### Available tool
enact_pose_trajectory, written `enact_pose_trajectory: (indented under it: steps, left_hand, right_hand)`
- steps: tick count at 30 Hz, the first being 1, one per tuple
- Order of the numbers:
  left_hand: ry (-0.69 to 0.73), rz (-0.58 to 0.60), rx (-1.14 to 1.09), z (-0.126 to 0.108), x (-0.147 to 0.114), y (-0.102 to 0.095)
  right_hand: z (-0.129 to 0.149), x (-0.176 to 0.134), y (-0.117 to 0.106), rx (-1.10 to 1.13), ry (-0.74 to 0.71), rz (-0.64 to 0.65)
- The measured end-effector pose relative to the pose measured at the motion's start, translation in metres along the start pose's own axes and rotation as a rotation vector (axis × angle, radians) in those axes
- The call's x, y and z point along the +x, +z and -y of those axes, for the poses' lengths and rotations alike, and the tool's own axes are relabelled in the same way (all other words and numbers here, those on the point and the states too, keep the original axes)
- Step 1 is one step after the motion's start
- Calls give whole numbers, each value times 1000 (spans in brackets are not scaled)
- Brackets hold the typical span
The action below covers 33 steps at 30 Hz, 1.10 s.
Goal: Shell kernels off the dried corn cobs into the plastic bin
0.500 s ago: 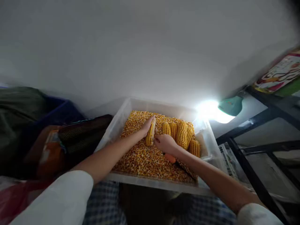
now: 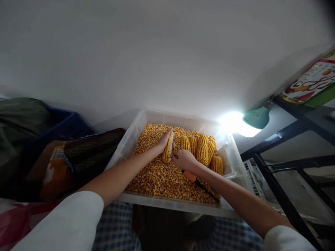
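Note:
My left hand [image 2: 163, 140] is closed around a corn cob [image 2: 168, 150], which stands tilted over the loose kernels [image 2: 162, 179]. A pale strip runs along the cob's right side, with yellow kernels on the rest. The curled fingers of my right hand [image 2: 184, 158] press against the cob's lower right side; their tips are partly hidden. Under my right forearm, a tool with an orange handle [image 2: 188, 175] and a thin dark shaft lies on the kernels. Several whole corn cobs [image 2: 202, 150] rest together just right of my right hand.
A translucent plastic bin [image 2: 167, 200] holds the corn, its back near the wall. At its right a lit bulb lamp [image 2: 256, 118] hangs from a dark metal rack [image 2: 272, 184]. Left of it are a dark mesh bag [image 2: 91, 153], an orange box [image 2: 56, 164] and a blue crate [image 2: 65, 125].
Both hands stay at the same cob with almost no shift. The view has moved very slightly, and the tool's shaft shows more clearly beside my right forearm.

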<state>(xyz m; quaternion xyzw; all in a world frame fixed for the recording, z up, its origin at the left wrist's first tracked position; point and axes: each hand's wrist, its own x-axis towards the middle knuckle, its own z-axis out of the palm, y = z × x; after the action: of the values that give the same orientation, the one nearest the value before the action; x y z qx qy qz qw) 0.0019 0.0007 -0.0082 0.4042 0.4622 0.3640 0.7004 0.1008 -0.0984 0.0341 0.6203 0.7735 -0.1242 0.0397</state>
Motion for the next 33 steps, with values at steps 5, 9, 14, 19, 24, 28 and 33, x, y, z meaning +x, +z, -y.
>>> enact_pose_trajectory:
  steps: [5,9,14,19,24,28,33]
  left_hand:
    - [-3,-2,-4,2,2,0]
    - [-31,16,1,4,5,-2]
    - [-27,27,2,7,8,-4]
    - [2,-9,26,4,4,-1]
    - [-12,5,5,-1,-2,2]
    - [1,11,16,-1,-3,3]
    - [23,15,40,2,-2,2]
  right_hand:
    - [-3,2,5,19,-56,-7]
    - [-5,3,7,26,-57,7]
    - [-7,4,9,29,-109,27]
    - [-8,2,7,-9,-132,25]
    - [-9,1,8,-36,-148,31]
    - [-9,1,10,-42,-179,24]
    - [-8,-1,7,-46,-165,41]
